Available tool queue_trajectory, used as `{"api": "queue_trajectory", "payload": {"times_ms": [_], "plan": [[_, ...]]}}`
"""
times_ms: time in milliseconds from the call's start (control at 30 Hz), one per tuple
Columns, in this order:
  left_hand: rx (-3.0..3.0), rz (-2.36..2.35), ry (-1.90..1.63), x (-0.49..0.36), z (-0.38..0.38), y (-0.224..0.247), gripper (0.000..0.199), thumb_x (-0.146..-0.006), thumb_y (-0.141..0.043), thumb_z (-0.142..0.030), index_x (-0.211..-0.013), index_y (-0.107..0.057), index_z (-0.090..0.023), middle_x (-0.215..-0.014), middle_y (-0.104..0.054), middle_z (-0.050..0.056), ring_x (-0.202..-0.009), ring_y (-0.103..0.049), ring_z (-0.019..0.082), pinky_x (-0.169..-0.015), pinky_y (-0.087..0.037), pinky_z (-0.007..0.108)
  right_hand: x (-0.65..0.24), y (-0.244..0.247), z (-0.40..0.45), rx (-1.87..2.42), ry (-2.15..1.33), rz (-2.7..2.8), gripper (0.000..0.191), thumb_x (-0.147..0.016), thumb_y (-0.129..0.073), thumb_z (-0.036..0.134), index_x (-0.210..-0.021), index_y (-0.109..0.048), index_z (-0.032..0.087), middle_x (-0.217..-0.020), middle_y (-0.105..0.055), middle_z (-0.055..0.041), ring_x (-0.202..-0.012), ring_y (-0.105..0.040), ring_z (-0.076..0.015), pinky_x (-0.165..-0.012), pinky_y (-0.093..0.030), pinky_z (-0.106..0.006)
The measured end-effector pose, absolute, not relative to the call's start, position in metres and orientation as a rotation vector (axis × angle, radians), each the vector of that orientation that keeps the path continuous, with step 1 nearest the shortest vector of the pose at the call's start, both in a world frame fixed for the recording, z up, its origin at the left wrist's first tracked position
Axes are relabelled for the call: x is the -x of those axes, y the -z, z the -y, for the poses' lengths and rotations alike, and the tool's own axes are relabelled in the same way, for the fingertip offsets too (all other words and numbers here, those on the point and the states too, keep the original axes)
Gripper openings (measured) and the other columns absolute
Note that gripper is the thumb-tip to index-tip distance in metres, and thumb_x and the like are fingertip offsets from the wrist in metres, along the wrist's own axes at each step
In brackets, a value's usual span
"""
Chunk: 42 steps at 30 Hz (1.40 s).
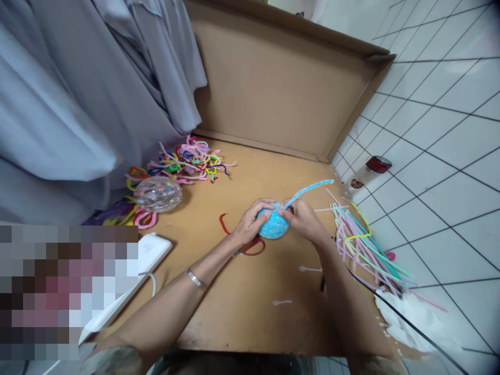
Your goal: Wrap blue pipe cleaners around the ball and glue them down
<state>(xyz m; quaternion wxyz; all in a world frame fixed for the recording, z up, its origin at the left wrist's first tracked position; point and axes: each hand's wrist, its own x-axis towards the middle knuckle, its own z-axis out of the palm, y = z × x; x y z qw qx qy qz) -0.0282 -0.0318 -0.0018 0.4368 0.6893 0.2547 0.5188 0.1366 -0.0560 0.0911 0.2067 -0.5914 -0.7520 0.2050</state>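
Near the middle of the brown table (pixel 234 317), a rounded blue coil of fuzzy pipe cleaner (pixel 274 227) is held between both hands. My left hand (pixel 252 221) wraps the coil's left side, thumb on top. My right hand (pixel 302 216) pinches at the coil's upper right edge, where a blue pipe cleaner end (pixel 310 188) sticks out up and to the right. Red-handled scissors (pixel 254 247) lie on the table below my left hand, partly hidden by it. A short red pipe cleaner piece (pixel 224 224) is left of that hand.
Colourful pipe cleaners (pixel 195 156) and a clear ball (pixel 158 194) lie at the back left. Pastel pipe cleaners (pixel 367 250), a red-lidded bottle (pixel 363 177) and white tissue (pixel 417 317) are at the right. A white device (pixel 154 250) sits left; a cardboard panel (pixel 269 78) stands behind.
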Motion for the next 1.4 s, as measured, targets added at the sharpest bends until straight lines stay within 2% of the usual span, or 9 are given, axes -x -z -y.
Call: {"api": "queue_trajectory", "payload": {"times_ms": [300,500,700,900,1000,1133,1300,1400], "plan": [[-1.526,-0.758,-1.394,0.019,0.031,0.005,0.015,-0.080,-0.059,-0.030,-0.087,-0.063,-0.018,-0.114,-0.066,0.009,-0.110,-0.060,0.022,-0.097,-0.046,0.039,-0.131,-0.092,0.058,1.609,-0.579,2.117,0.010,-0.082,-0.053,0.024,-0.075,-0.057,0.018,-0.061,-0.049,0.0026,-0.057,-0.041,-0.0106,-0.056,-0.028,-0.023],[-1.458,-0.788,-1.400,0.017,0.031,0.002,0.010,-0.072,-0.061,-0.024,-0.079,-0.063,-0.017,-0.108,-0.068,0.009,-0.106,-0.062,0.022,-0.096,-0.047,0.040,-0.127,-0.094,0.060,1.620,-0.544,2.125,0.011,-0.082,-0.053,0.022,-0.073,-0.057,0.018,-0.061,-0.048,0.0027,-0.056,-0.041,-0.0110,-0.057,-0.029,-0.023],[-1.420,-0.773,-1.403,0.017,0.033,-0.001,0.011,-0.072,-0.058,-0.024,-0.080,-0.063,-0.017,-0.109,-0.067,0.009,-0.106,-0.062,0.023,-0.097,-0.046,0.041,-0.127,-0.093,0.060,1.623,-0.553,2.123,0.012,-0.083,-0.052,0.023,-0.073,-0.056,0.017,-0.061,-0.045,0.0032,-0.055,-0.038,-0.0108,-0.057,-0.027,-0.024],[-1.402,-0.742,-1.423,0.019,0.036,0.000,0.015,-0.079,-0.053,-0.026,-0.084,-0.065,-0.018,-0.110,-0.067,0.009,-0.110,-0.061,0.024,-0.099,-0.044,0.042,-0.128,-0.091,0.059,1.603,-0.555,2.135,0.014,-0.083,-0.051,0.025,-0.071,-0.055,0.018,-0.060,-0.046,0.0027,-0.055,-0.038,-0.0111,-0.058,-0.027,-0.025],[-1.395,-0.748,-1.427,0.018,0.036,0.001,0.016,-0.082,-0.055,-0.031,-0.082,-0.064,-0.017,-0.109,-0.067,0.010,-0.108,-0.061,0.023,-0.099,-0.044,0.041,-0.128,-0.090,0.058,1.590,-0.544,2.135,0.015,-0.082,-0.052,0.025,-0.070,-0.054,0.018,-0.061,-0.045,0.0026,-0.055,-0.038,-0.0107,-0.058,-0.027,-0.025],[-1.407,-0.764,-1.448,0.015,0.033,0.006,0.014,-0.079,-0.060,-0.029,-0.083,-0.064,-0.017,-0.109,-0.067,0.010,-0.106,-0.062,0.022,-0.097,-0.045,0.039,-0.129,-0.088,0.057,1.561,-0.552,2.132,0.014,-0.082,-0.053,0.024,-0.070,-0.055,0.017,-0.060,-0.045,0.0027,-0.055,-0.036,-0.0100,-0.057,-0.026,-0.025],[-1.441,-0.763,-1.486,0.014,0.029,0.010,0.013,-0.078,-0.062,-0.028,-0.084,-0.065,-0.017,-0.108,-0.068,0.010,-0.104,-0.064,0.021,-0.096,-0.047,0.039,-0.137,-0.085,0.055,1.454,-0.705,2.088,0.025,-0.084,-0.053,0.036,-0.069,-0.056,0.017,-0.059,-0.044,0.0028,-0.055,-0.038,-0.0097,-0.053,-0.027,-0.024],[-1.446,-0.774,-1.486,0.014,0.029,0.009,0.013,-0.077,-0.062,-0.027,-0.084,-0.064,-0.017,-0.107,-0.068,0.010,-0.103,-0.064,0.020,-0.096,-0.047,0.039,-0.144,-0.084,0.054,1.321,-0.863,2.018,0.030,-0.082,-0.057,0.044,-0.073,-0.059,0.016,-0.066,-0.052,0.0008,-0.061,-0.046,-0.0112,-0.057,-0.035,-0.024]]}}
